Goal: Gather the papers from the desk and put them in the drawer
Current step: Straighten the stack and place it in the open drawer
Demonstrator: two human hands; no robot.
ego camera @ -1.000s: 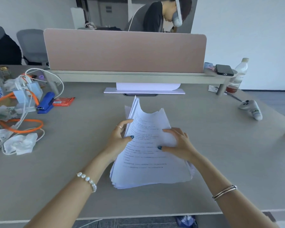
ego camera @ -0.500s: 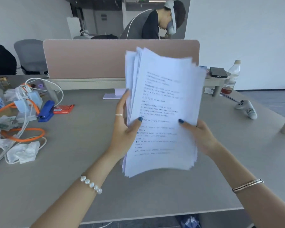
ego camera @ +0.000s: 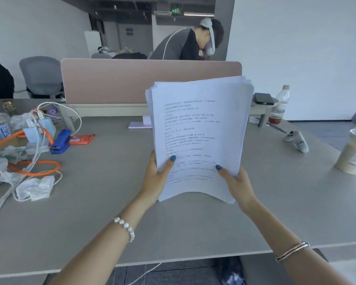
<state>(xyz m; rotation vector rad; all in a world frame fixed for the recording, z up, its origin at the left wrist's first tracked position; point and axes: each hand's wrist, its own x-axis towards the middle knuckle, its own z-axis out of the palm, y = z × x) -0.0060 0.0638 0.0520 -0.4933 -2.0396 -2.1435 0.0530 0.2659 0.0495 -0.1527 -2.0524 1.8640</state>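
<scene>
Your left hand (ego camera: 155, 179) and right hand (ego camera: 235, 182) pinch the upright, bowed stack of thin printed papers (ego camera: 197, 138) above the smooth surface (ego camera: 90, 202).

Both arms reaching forward, raised; left hand (ego camera: 155, 179) clamped, thumb in front, fingers behind; right hand (ego camera: 237, 182) likewise gripping, thumb forward.

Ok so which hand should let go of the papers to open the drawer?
No drawer is in view, so this is a guess. Both the left hand and right hand grip the paper stack alike; neither is clearly better placed.
</scene>
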